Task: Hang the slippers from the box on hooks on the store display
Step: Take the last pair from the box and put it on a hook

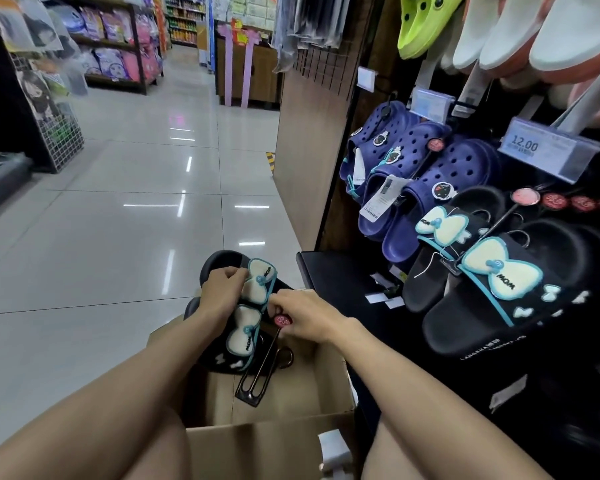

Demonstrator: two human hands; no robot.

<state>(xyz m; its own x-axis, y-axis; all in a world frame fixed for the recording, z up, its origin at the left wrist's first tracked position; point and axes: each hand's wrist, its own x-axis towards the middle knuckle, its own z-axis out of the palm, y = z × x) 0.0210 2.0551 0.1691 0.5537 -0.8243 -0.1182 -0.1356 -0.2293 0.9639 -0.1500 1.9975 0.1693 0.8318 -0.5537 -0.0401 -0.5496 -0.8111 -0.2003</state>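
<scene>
A pair of black slippers with cream bows [253,306] is held above the open cardboard box [278,441]. My left hand [222,292] grips the pair at its upper strap. My right hand [302,315] pinches the red-tipped end of a black wire hook [260,368] beside the slippers, and the hook's long loop hangs down into the box. On the display to the right, matching black bow slippers [499,282] hang from hooks, with navy clogs [426,181] above them.
A price tag reading 12.00 [548,148] juts out above the black slippers. White and lime shoes [499,26] hang at the top right. A black base shelf [340,271] sits below the display. The tiled aisle [136,202] runs off to the left between shelves.
</scene>
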